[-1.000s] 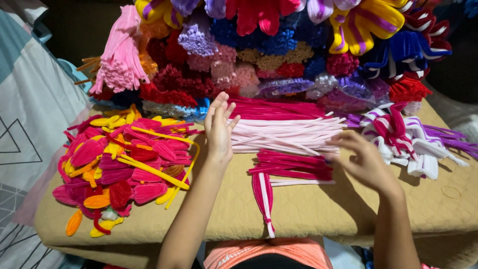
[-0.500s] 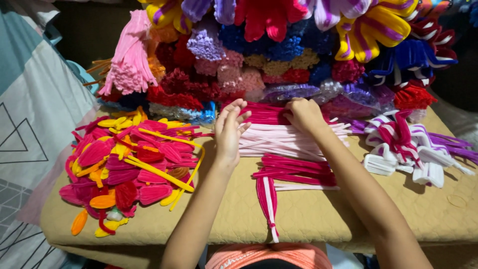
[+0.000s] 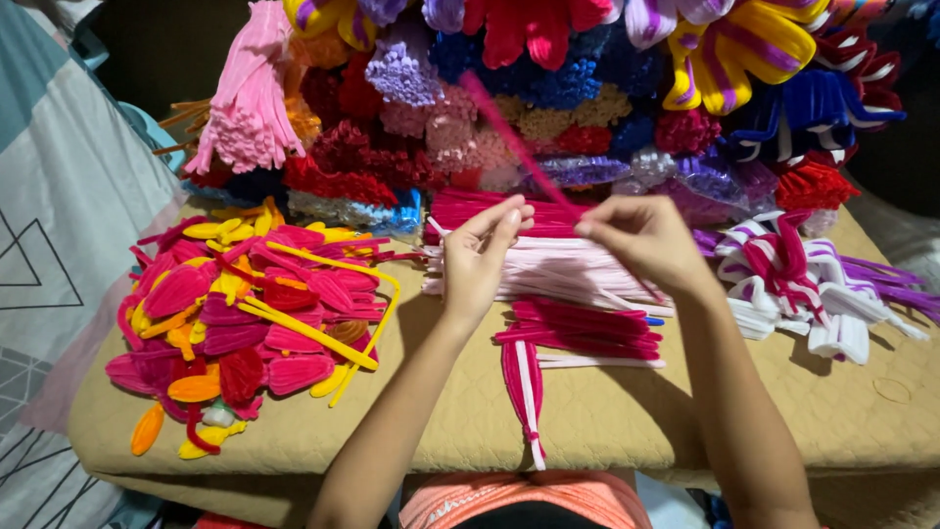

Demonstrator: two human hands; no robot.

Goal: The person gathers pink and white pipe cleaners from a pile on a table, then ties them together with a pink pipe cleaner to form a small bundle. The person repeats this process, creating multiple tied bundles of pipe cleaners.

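We hold one dark pink pipe cleaner (image 3: 519, 147) above the middle of the worktop (image 3: 607, 421), over the pale pink bundle (image 3: 548, 274) it seems drawn from. Our right hand (image 3: 641, 235) pinches its lower end between thumb and fingertips, and our left hand (image 3: 480, 260) has its fingers closed lightly near the same end, though we cannot tell how firmly. The stem slants up toward the back edge, blurred. We judge it very light, fuzzy rather than slippery, and springy wire inside: it should bend easily and keep a kink, so a gentle pinch near an end suits it. Pink and yellow petals (image 3: 255, 313) lie toward the left edge, striped loops (image 3: 793, 284) toward the right.
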